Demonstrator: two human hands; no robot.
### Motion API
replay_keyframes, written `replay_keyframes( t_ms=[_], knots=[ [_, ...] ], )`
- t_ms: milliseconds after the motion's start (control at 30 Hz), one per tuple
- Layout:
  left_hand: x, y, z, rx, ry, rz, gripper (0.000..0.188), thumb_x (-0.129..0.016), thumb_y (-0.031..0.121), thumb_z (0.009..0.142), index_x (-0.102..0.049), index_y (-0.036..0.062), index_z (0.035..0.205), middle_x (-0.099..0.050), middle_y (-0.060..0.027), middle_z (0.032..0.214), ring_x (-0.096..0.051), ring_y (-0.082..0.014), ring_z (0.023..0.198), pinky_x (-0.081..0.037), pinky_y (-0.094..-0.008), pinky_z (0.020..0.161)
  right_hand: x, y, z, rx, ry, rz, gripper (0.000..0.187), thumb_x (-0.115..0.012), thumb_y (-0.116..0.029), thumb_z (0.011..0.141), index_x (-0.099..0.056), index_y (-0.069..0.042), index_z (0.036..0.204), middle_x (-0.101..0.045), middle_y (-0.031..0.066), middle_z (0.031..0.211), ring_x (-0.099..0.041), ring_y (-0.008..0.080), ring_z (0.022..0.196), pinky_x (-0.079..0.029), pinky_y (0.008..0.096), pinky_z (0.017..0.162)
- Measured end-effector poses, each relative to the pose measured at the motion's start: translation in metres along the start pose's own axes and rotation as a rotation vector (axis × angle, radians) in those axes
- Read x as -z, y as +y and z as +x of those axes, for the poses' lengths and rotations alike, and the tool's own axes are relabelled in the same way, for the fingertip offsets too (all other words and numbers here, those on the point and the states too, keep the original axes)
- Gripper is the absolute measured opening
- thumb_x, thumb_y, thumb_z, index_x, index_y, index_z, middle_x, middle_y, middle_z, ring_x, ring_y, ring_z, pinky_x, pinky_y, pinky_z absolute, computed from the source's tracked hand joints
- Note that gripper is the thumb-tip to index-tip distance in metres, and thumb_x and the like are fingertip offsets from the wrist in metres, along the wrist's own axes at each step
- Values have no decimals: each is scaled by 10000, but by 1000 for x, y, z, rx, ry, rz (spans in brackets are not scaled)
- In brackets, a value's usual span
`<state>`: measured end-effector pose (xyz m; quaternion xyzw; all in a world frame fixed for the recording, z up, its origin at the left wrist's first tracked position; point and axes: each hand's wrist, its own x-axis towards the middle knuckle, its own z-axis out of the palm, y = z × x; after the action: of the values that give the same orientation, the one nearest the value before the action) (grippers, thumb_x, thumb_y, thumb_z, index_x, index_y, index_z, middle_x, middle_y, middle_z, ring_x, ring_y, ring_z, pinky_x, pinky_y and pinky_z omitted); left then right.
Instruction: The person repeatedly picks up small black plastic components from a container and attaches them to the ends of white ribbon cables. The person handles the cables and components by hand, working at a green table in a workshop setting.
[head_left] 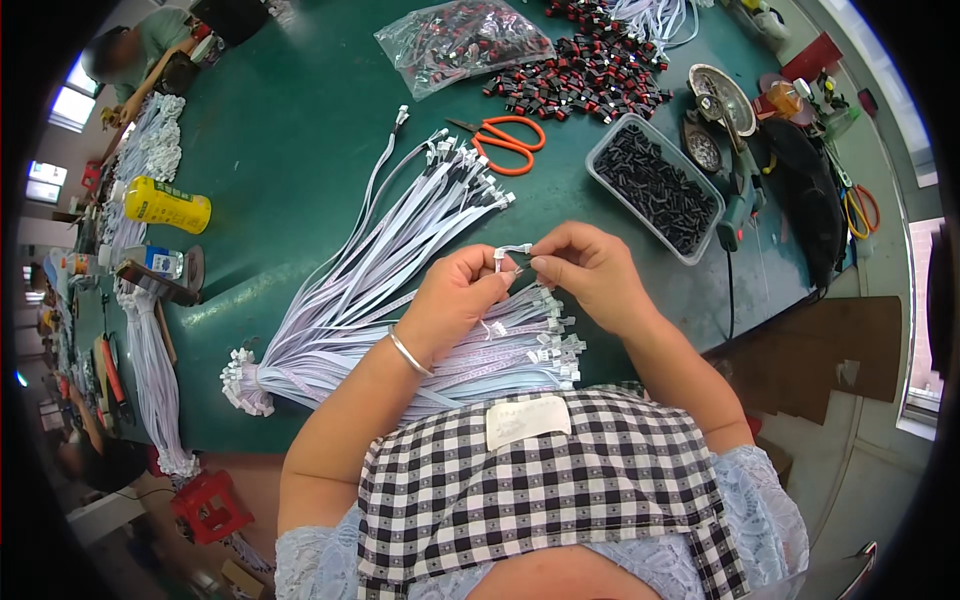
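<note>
Near the middle, my left hand point(455, 300) pinches the end of a ribbon cable, its small white connector point(500, 256) showing at the fingertips. Close beside it on the right, my right hand point(595, 275) has thumb and forefinger pressed together at a short wire end coming from that connector. A tiny dark piece seems to sit at those fingertips, too small to make out. Beneath both hands lies a large bundle of white ribbon cables point(330, 290), tied at its left end. Many cables fan out toward the upper right, some with black sleeves by their white connectors.
A clear tub of short black tubes point(655, 185) stands right of my hands. Orange-handled scissors point(508, 143) lie beyond, near a pile of red-black parts point(590, 75) and a plastic bag point(462, 45). A yellow bottle point(167, 205) lies left. A person point(145, 50) sits far left.
</note>
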<state>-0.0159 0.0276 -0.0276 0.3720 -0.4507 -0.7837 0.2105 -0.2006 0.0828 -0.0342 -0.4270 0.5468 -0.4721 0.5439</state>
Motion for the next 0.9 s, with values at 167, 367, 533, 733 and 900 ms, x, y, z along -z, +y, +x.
replay_keyframes(
  t_ms=[167, 367, 533, 733, 900],
  knots=[
    [0, 0, 0, -6, 0, 18, 78, -573, 82, 877, -586, 44, 944, -527, 48, 744, -384, -11, 562, -307, -153, 500, 2, 2, 1, 17, 4, 27, 89, -657, -47, 826, -619, -1, 892, -623, 15, 766, -570, 60, 686, -455, 208, 608],
    [1, -1, 1, -25, -15, 4, 77, -566, 72, 880, -584, 42, 948, -522, 49, 744, -380, -9, 562, -305, -151, 502, 2, 0, 1, 13, -6, -6, 83, -658, -44, 822, -621, -2, 883, -621, 10, 763, -566, 53, 685, -450, 207, 599],
    [1, -2, 0, -19, -12, -1, 83, -567, 68, 881, -585, 40, 957, -525, 41, 749, -385, -9, 563, -309, -152, 495, -1, -4, 0, -12, -17, -111, 93, -639, 20, 821, -602, 15, 906, -612, 37, 813, -584, 84, 727, -466, 209, 640],
    [2, -2, 1, -9, -11, 4, 87, -569, 65, 881, -585, 40, 962, -531, 35, 754, -390, -11, 564, -314, -149, 492, -1, -4, -2, -16, -16, -138, 102, -637, 16, 821, -615, 14, 921, -613, 20, 818, -574, 70, 725, -457, 199, 630],
    [3, -2, 1, -5, -14, 24, 91, -570, 61, 879, -587, 41, 966, -531, 36, 757, -389, -12, 567, -313, -149, 492, -1, -5, -1, -50, -20, -143, 100, -630, 7, 829, -614, 13, 927, -611, 14, 806, -573, 70, 724, -455, 198, 623]
  ],
)
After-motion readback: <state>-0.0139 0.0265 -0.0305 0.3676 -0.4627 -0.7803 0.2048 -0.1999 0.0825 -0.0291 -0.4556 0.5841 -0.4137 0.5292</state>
